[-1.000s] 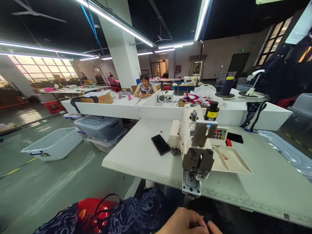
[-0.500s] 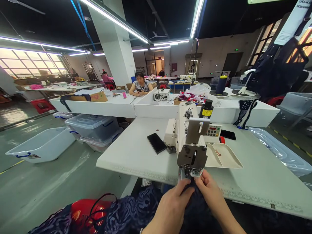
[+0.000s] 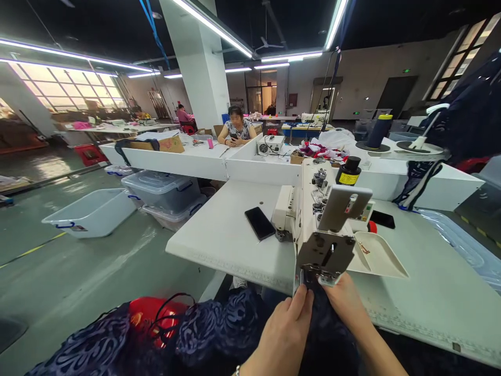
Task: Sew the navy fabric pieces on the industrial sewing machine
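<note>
A white sewing machine (image 3: 306, 209) stands on the table with its metal-fronted head (image 3: 324, 253) towards me. Dark navy fabric (image 3: 323, 318) runs from under the needle area down towards my lap. My left hand (image 3: 285, 326) is closed on this fabric just in front of the head, its fingers pressed together. On the right edge of the same fabric, my right hand (image 3: 346, 300) is closed too, its fingertips partly hidden behind the machine head. More navy patterned fabric (image 3: 207, 326) lies to the left, over a red stool (image 3: 146, 316).
A black phone (image 3: 260, 223) lies left of the machine. Right of it are a cream tray (image 3: 381, 256) and a second phone (image 3: 382, 219). Thread cones (image 3: 379, 133) stand behind. Plastic bins (image 3: 92, 211) sit on the floor at left. Another person (image 3: 237, 128) sits across, holding a phone.
The view has swung left, so the scene sits further right. My left fingers have straightened along the fabric, and my right fingertips have slipped further behind the machine head.
</note>
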`<state>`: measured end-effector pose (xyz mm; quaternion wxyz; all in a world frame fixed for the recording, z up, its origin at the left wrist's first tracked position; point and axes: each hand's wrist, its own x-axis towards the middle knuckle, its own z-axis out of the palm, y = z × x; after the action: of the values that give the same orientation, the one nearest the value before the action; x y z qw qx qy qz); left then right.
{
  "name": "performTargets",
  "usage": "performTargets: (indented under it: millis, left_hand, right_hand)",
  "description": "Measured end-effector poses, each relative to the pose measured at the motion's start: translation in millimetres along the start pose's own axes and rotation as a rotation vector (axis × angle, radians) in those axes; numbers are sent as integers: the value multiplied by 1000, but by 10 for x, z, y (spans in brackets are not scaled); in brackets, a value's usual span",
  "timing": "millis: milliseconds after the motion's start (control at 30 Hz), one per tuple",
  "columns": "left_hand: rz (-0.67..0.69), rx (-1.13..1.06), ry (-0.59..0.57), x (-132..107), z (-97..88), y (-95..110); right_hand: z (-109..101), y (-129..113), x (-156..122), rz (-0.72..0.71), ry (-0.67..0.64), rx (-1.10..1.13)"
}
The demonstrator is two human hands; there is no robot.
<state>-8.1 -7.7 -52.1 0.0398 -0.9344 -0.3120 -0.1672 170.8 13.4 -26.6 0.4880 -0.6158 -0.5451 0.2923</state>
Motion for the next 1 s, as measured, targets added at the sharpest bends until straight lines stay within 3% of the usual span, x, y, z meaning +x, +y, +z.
performTargets:
  millis: [167,433,633,833,1000]
  left_hand:
    - [10,-25,24,13,-53,10]
    - [30,-9,74,6,60,-14]
    - [40,14,113,15,5,-19]
    - [-2,43,143,88,21,-1]
    - [-75,-309,33,85,-37,-13]
  right_hand:
    - [-8,7,-4,-8,16,-18]
    - [-32,5,-3,5,-29,-3]
    - [-22,58,-34,16,-25,7]
    - [4,537,-294,55,-7,52]
    - [39,1019,-606,38,-310,74]
